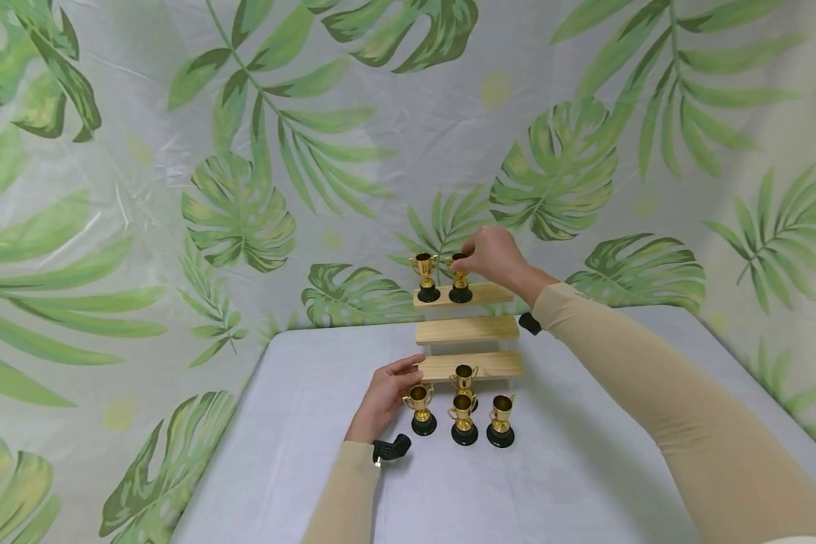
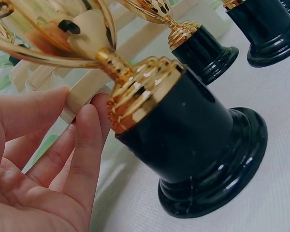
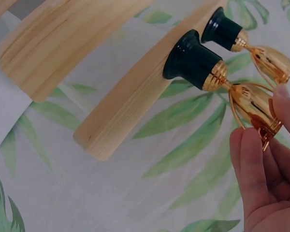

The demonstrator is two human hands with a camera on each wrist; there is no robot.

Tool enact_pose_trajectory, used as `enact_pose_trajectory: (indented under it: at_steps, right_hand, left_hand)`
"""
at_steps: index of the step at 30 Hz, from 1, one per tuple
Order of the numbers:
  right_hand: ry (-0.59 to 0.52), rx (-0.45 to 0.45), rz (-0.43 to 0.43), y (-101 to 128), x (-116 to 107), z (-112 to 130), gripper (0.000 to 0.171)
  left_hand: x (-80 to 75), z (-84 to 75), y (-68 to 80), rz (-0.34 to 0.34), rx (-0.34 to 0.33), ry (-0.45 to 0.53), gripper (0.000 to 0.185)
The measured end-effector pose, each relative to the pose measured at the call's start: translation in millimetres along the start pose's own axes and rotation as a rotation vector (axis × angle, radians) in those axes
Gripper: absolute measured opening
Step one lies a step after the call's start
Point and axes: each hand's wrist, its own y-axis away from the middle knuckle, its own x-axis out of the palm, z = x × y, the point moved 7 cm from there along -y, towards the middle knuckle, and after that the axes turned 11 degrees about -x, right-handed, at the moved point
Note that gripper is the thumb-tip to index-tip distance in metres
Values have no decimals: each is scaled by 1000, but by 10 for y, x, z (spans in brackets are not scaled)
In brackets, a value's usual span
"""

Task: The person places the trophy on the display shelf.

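Observation:
A three-step wooden stand (image 1: 467, 330) stands on the white table (image 1: 292, 423). Two gold trophies with black bases sit on its top step (image 1: 493, 294). My right hand (image 1: 465, 264) pinches the cup of the right-hand trophy (image 1: 459, 282), whose base rests on the step. In the right wrist view its fingertips (image 3: 253, 159) hold the gold cup (image 3: 251, 104), with the other trophy (image 3: 241, 41) beside it. My left hand (image 1: 408, 372) lies on the table, straight fingers (image 2: 89, 130) touching the left end of the bottom step (image 2: 84, 96), next to a trophy (image 2: 183, 145).
Several more gold trophies (image 1: 463, 420) stand grouped on the table just in front of the bottom step (image 1: 496, 365). The middle step is bare. A leaf-print cloth (image 1: 245, 211) hangs behind and at both sides of the table.

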Motion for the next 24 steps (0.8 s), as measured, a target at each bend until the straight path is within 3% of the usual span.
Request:
enact_pose_trajectory:
  at_steps: [14, 24]
  right_hand:
    - [-2, -2, -7, -69, 39, 8, 25]
    - [18, -2, -23, -75, 48, -10, 36]
  left_hand:
    - [21, -26, 39, 7, 13, -11, 40]
    - [18, -24, 37, -18, -4, -3, 38]
